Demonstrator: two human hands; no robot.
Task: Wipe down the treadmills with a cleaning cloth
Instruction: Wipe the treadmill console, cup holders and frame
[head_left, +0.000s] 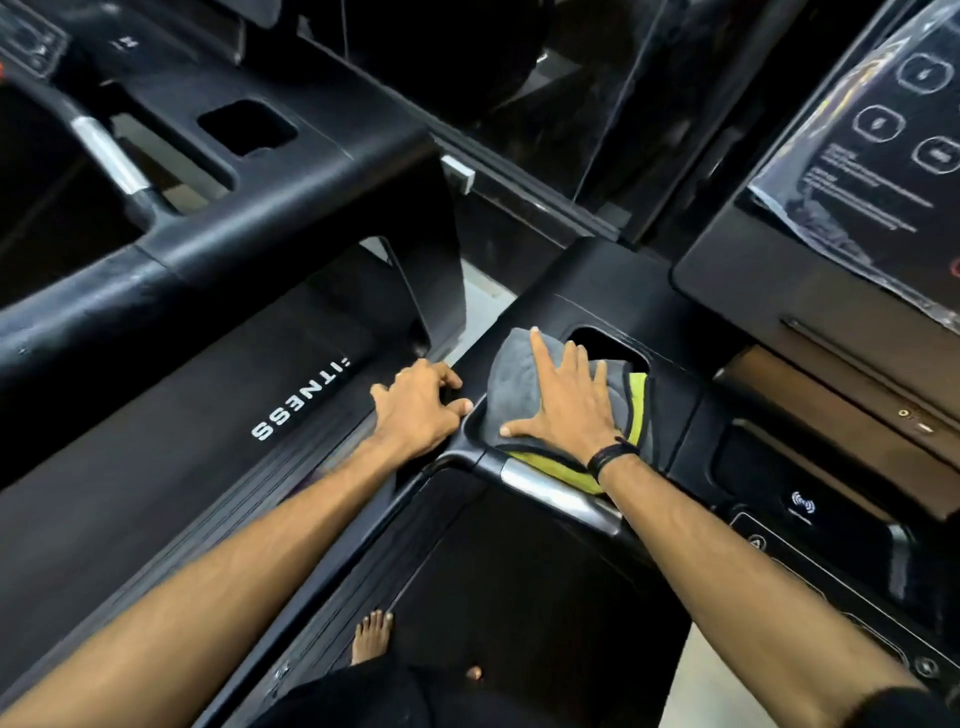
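Two hands at work: the right hand (563, 400), fingers spread flat, presses the grey-and-yellow microfibre cloth (511, 387) on the black plastic treadmill console (675, 410); the left hand (418, 408) curls over its edge. Wiping underway; next, probably the cup recess (608, 345).

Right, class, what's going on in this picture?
A person is wiping a treadmill. The right hand presses flat, fingers spread, on a grey and yellow-green cloth laid on the black console arm, beside the cup-holder opening. The left hand grips the arm's outer edge with curled fingers. A second treadmill stands alongside on the left, and the person's bare foot shows below.
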